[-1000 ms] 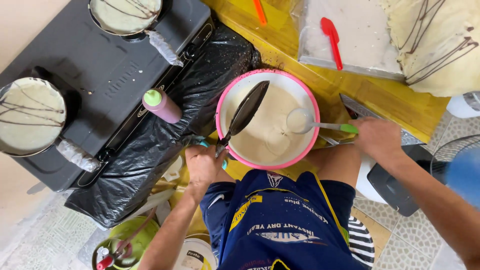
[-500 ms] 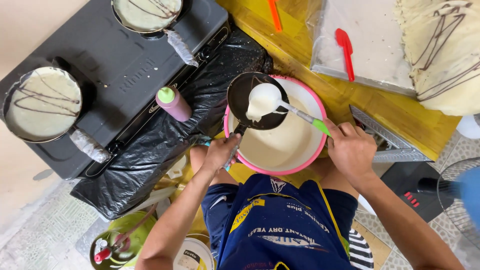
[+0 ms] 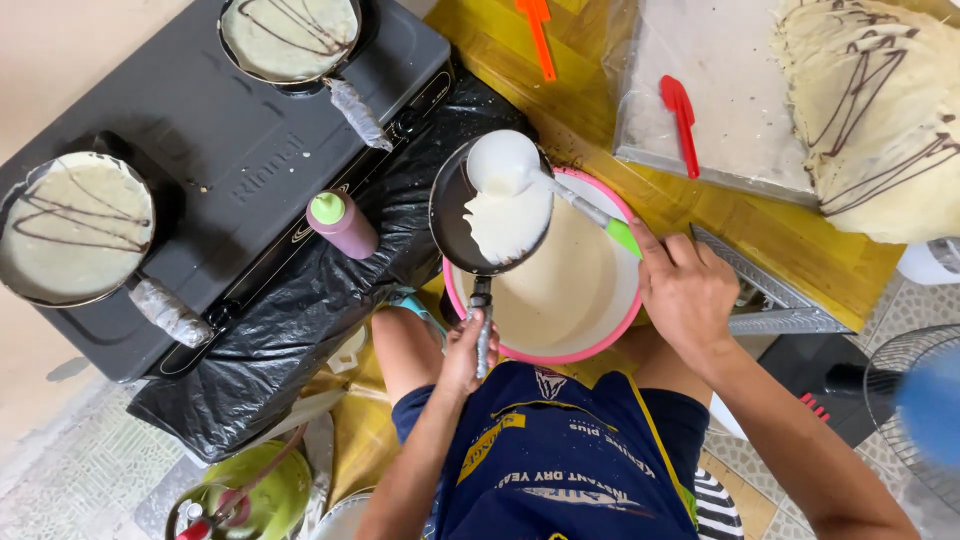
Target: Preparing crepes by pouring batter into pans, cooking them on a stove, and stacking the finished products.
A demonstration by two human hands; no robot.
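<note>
- We look down on a pale patterned tile floor (image 3: 70, 470), seen at the lower left and again at the right beside the wire guard of a floor fan (image 3: 900, 400).
- A yellow wooden table top (image 3: 780, 240) fills the upper right; on it lies a clear plastic sheet (image 3: 730, 100) bearing a heap of thin pale crepes striped with dark sauce (image 3: 880, 110).
- A black two-burner gas stove (image 3: 240, 170) sits at the upper left on crumpled black plastic sheeting (image 3: 260, 340). Each burner carries a small pan of pale batter with dark drizzle: one at the left (image 3: 75, 228), one at the top (image 3: 290, 35).
- A round pink-rimmed basin of pale batter (image 3: 575, 300) rests between our knees and the table edge.
- Our left hand (image 3: 470, 350) is closed around the handle of a small black frying pan (image 3: 455, 215), held over the basin's left rim.
- Our right hand (image 3: 685, 290) is curled shut on the green handle of a white ladle (image 3: 505, 165), whose bowl is over the pan, with batter spread on the pan's surface below it.
- A green gas cylinder (image 3: 250, 500) stands at the bottom left, partly out of view.
- A brown squeeze bottle with a green cap (image 3: 340, 222) stands on the stove's front edge, near the pan.
- A red spatula (image 3: 680, 120) lies on the plastic sheet, and an orange tool (image 3: 537, 35), perhaps another spatula, lies on the table.
</note>
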